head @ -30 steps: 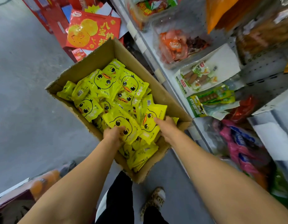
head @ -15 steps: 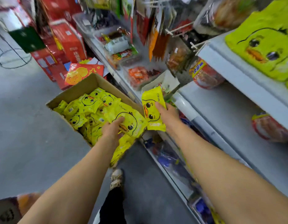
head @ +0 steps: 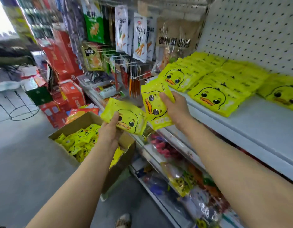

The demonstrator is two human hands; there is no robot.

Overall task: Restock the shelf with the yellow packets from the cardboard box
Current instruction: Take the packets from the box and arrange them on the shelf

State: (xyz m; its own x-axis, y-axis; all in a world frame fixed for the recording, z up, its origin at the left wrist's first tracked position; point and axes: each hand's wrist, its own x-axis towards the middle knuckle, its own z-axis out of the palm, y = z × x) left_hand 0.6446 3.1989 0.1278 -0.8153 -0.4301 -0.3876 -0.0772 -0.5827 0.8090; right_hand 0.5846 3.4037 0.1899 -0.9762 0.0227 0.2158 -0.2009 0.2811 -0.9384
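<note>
Each hand holds one yellow duck-face packet in front of the shelf. My left hand (head: pixel 109 130) grips a packet (head: pixel 126 117) lying tilted above the cardboard box (head: pixel 81 120), which sits on the floor and holds several more yellow packets (head: pixel 80 140). My right hand (head: pixel 177 107) is closed on an upright packet (head: pixel 154 104) at the left end of the white shelf (head: pixel 251 125). Rows of stacked yellow packets (head: pixel 213 96) lie on that shelf against the pegboard back.
Hanging snack bags (head: pixel 139 37) on pegs fill the space left of the shelf. Lower shelves (head: pixel 178 170) hold mixed colourful packets. Red cartons (head: pixel 67 91) stand on the grey floor behind the box. A wire stand (head: pixel 17 104) is at far left. My shoe (head: pixel 123 220) shows below.
Both hands rose from the box with a packet each and moved toward the shelf. The view swung up, bringing the shelf's yellow stacks into sight.
</note>
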